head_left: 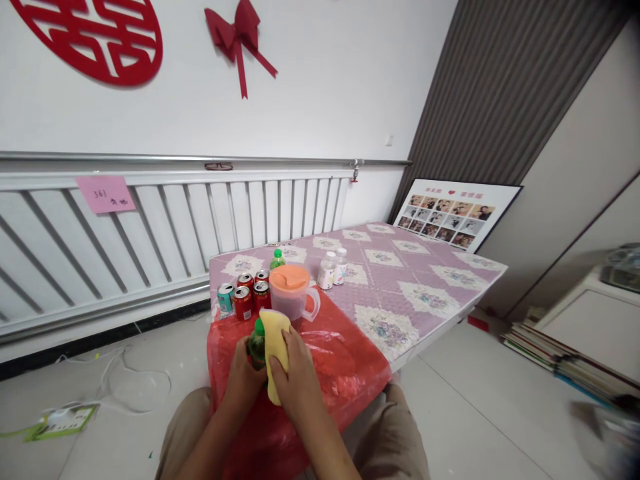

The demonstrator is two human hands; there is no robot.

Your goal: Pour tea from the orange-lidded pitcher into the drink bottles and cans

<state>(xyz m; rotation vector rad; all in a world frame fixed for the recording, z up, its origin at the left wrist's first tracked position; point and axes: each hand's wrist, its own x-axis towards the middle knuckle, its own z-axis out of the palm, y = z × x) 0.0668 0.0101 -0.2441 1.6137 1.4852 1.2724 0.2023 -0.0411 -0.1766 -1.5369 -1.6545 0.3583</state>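
Note:
My left hand (246, 379) is closed around a green-capped plastic bottle (257, 343) above the red plastic sheet (345, 360). In my right hand (295, 370) is a yellow cloth (275, 337), held against or just beside the bottle; the exact contact is hidden. Just beyond the cloth stands a clear pitcher with an orange lid (290, 279). Left of the pitcher several red cans (243, 303) and one teal can (226, 298) are grouped. Another green-capped bottle (277, 259) is partly hidden behind the pitcher.
Two small white-capped bottles (327, 271) stand right of the pitcher on the purple patterned tablecloth (373, 272). A radiator (280, 207) runs along the wall behind. At the far right lean a photo board (455, 213) and stacked books (535, 350).

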